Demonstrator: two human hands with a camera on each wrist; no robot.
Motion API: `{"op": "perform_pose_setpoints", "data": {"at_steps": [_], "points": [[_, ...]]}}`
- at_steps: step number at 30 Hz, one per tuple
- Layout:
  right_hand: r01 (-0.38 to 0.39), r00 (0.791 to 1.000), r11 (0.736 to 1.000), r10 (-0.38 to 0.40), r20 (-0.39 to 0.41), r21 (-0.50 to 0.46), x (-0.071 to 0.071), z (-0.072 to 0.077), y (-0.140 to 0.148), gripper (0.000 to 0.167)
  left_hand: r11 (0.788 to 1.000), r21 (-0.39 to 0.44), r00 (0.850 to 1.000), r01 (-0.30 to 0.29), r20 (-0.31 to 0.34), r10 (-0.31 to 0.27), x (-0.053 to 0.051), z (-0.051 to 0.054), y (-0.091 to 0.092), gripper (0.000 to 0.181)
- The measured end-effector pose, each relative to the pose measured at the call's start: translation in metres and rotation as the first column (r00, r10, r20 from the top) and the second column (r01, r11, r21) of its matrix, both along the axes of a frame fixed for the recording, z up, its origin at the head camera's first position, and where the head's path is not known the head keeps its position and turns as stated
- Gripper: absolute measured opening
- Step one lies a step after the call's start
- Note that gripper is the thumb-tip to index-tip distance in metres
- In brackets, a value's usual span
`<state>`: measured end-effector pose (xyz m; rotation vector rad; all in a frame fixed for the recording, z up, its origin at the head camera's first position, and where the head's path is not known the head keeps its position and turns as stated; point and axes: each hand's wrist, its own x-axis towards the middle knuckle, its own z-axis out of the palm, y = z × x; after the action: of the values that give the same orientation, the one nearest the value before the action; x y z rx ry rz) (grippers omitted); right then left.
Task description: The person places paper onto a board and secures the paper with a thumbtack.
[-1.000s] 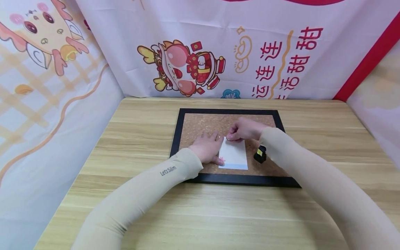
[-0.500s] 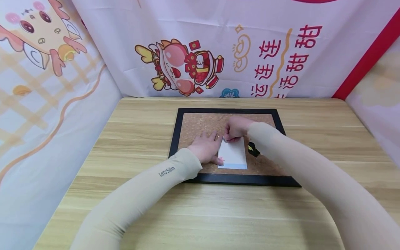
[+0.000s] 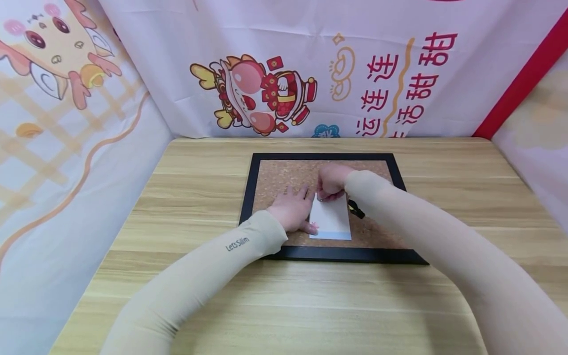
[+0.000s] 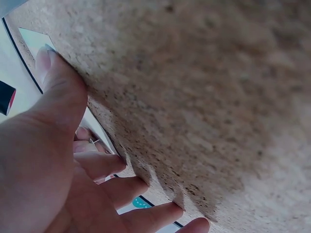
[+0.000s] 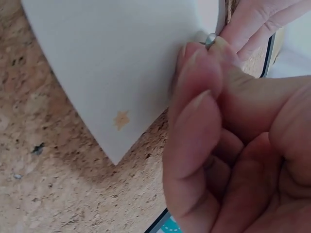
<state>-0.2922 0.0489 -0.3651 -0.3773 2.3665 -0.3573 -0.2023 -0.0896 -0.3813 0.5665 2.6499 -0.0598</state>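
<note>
A white card (image 3: 330, 217) with a pale blue strip lies on the cork board (image 3: 284, 172). My left hand (image 3: 290, 209) rests flat over its left edge, fingers spread, the thumb near a pink print at the lower corner. At the card's upper left corner, my right hand (image 3: 333, 182) pinches a small clear-headed push pin (image 5: 210, 40) between thumb and fingertips. The left wrist view shows the pin's thin metal shaft beside the card. Whether its tip touches the card cannot be told. An orange star print (image 5: 121, 120) marks another corner.
The board's black frame (image 3: 328, 254) lies on a wooden table (image 3: 284, 305). A small black object with yellow (image 3: 356, 209), partly hidden at my right wrist, appears right of the card. Printed cloth (image 3: 168, 64) hangs behind and at the sides.
My right hand has moved slightly left along the card's top edge to its upper left corner, still pinching the pin. The left hand has stayed in place. The view has shifted a little.
</note>
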Motion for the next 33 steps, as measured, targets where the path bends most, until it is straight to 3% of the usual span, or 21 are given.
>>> {"op": "perform_pose_setpoints", "data": {"at_steps": [12, 22, 33], "points": [[0.096, 0.989, 0.992, -0.085, 0.122, -0.085, -0.006, -0.008, 0.01, 0.014, 0.999, 0.037, 1.0, -0.003, 0.025, 0.002, 0.0, 0.002, -0.002, 0.101], [0.129, 0.981, 0.987, -0.112, 0.16, -0.098, -0.009, -0.009, 0.012, 0.014, 0.999, 0.04, 0.999, -0.009, 0.031, 0.008, -0.002, 0.001, -0.003, 0.102], [0.066, 0.989, 0.995, -0.055, 0.139, -0.077, -0.005, -0.006, 0.011, 0.017, 1.0, 0.013, 1.0, -0.014, 0.022, 0.013, -0.002, 0.0, -0.001, 0.102]]}}
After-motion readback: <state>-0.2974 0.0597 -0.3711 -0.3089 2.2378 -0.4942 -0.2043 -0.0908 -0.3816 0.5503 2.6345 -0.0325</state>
